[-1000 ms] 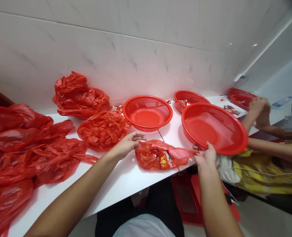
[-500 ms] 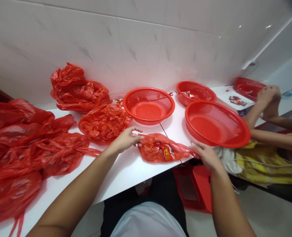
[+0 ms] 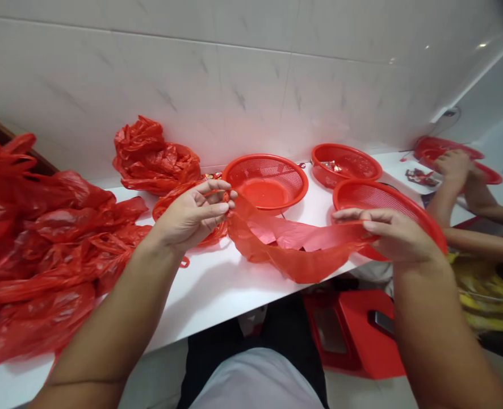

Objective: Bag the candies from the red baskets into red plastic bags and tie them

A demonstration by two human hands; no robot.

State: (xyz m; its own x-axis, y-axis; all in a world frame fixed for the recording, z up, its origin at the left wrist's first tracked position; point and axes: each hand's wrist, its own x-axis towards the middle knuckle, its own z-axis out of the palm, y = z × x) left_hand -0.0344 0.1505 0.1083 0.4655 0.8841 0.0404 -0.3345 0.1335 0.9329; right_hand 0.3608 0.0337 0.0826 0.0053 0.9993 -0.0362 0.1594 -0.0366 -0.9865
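Observation:
A thin red plastic bag [image 3: 296, 258] is stretched between my two hands above the front part of the white table [image 3: 192, 309]. My left hand [image 3: 192, 218] pinches one end of it between thumb and fingers. At the other end, my right hand [image 3: 398, 233] has its fingers closed on the plastic. The bag's mouth gapes a little between them, and what lies inside is mostly hidden. Right behind the bag stands a red mesh basket [image 3: 301, 205]. A larger red basket [image 3: 436, 233] is partly covered by my right hand.
Knotted red bags [image 3: 59, 267] pile up on the left. A bundle of crumpled red bags [image 3: 158, 165] stands by the wall. Farther right is a red basket [image 3: 357, 176] holding small packets. Another person's hands [image 3: 458, 170] work at the far right. Below the table edge, a phone [image 3: 381, 322] lies on a red stool [image 3: 373, 346].
Both hands have risen and moved apart, lifting and stretching the red plastic bag. The packets that showed inside it are now mostly out of sight. The view has shifted slightly left.

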